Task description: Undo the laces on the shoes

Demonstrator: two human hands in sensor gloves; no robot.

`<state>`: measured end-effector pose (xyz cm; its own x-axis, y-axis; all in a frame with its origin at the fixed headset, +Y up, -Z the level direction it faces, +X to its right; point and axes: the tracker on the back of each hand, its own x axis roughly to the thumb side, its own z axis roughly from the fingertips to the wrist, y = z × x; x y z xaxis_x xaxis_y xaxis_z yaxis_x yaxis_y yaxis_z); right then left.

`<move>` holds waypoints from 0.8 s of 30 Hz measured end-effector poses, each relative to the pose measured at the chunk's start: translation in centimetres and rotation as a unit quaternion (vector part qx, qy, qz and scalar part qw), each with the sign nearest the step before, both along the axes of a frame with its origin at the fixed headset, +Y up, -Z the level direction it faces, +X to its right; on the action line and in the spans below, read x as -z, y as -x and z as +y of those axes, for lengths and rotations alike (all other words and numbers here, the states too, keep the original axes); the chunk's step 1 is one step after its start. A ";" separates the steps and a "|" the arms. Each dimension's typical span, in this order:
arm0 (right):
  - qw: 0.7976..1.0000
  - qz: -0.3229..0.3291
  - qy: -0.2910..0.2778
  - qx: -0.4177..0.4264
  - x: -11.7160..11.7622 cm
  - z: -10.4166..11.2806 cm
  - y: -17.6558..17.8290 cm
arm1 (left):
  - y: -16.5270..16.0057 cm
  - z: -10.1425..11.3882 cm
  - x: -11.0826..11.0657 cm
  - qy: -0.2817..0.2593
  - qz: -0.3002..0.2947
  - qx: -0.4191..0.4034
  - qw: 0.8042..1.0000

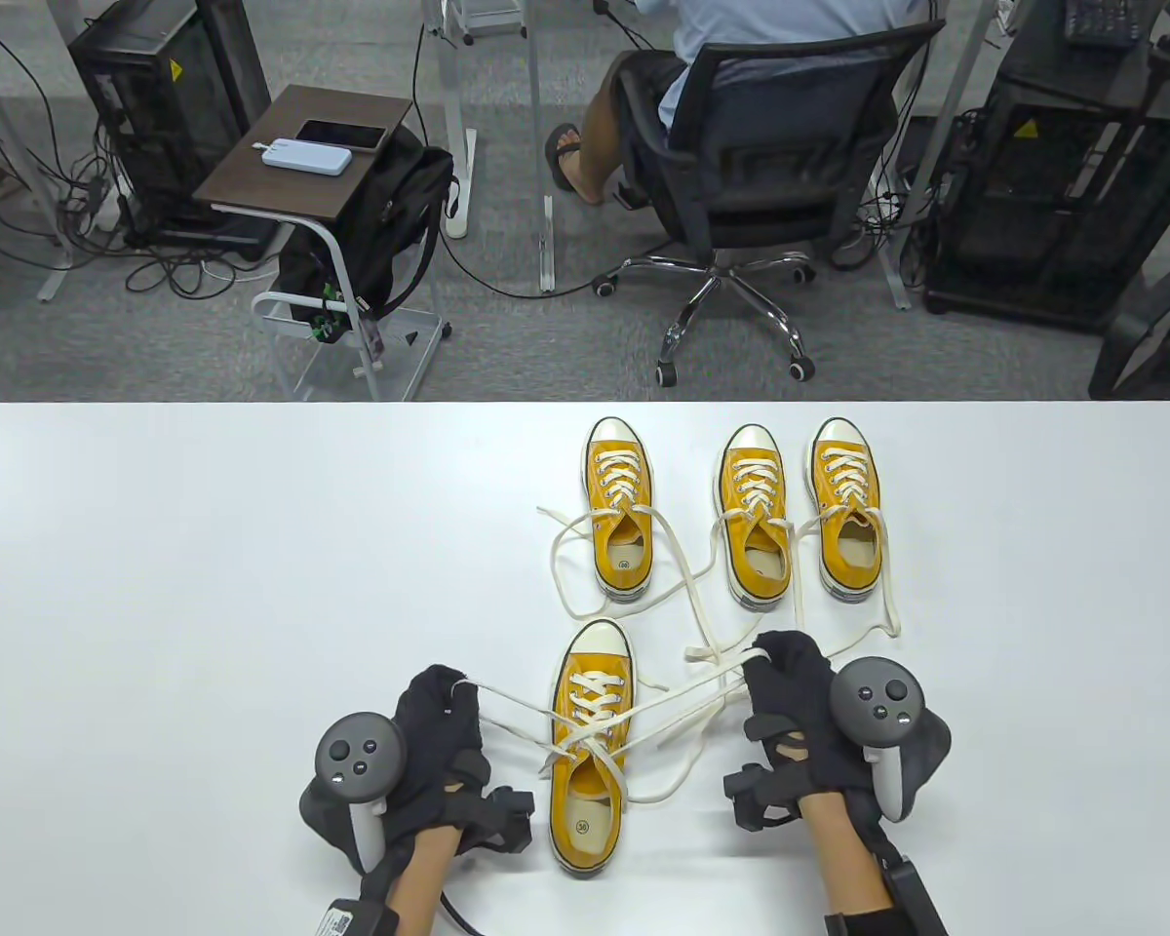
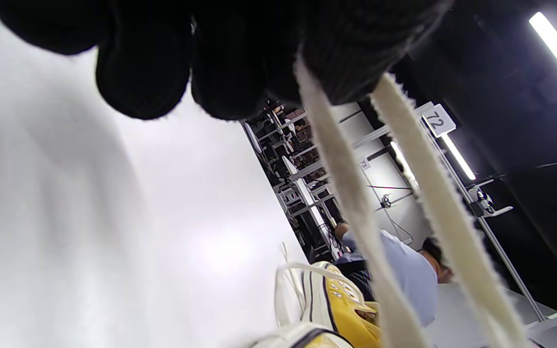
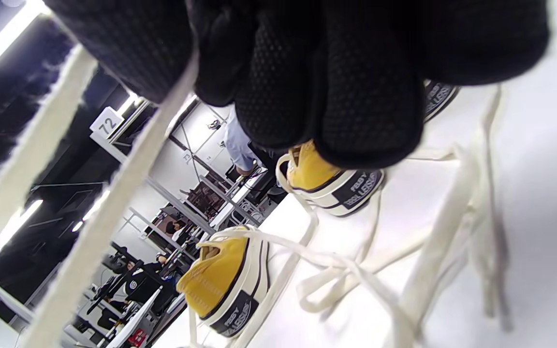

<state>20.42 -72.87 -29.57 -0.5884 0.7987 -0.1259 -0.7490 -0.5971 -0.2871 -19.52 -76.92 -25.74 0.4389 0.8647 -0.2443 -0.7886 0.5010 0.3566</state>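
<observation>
Both hands, left hand (image 1: pixel 439 721) and right hand (image 1: pixel 790 697), pinch laces (image 1: pixel 643 704) of a shoe (image 1: pixel 590 746) marked "36".

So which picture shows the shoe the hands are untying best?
The table view: the whole near yellow shoe shows, its laces pulled sideways by the left hand and right hand. The left wrist view catches only its toe; the right wrist view shows just stretched laces.

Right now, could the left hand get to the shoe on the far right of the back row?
Probably not easily. The left hand is pinching the near shoe's laces, and the far-right shoe sits across the table, beyond the right hand and loose laces.
</observation>
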 end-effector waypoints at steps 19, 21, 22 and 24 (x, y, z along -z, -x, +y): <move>0.998 -0.035 0.028 0.045 0.3 -0.5 -3.4 | 2.4 0.8 -0.2 0.034 0.050 0.085 0.994; 0.999 -0.024 0.034 0.035 0.4 -0.6 -3.0 | 2.1 1.0 0.0 0.053 0.024 0.108 0.992; 0.999 -0.012 0.041 0.024 0.4 -0.7 -2.6 | 1.8 1.0 0.2 0.073 0.004 0.117 0.990; 0.998 0.015 0.060 -0.003 0.6 -0.9 -1.7 | 1.1 0.9 0.6 0.088 -0.030 0.135 0.986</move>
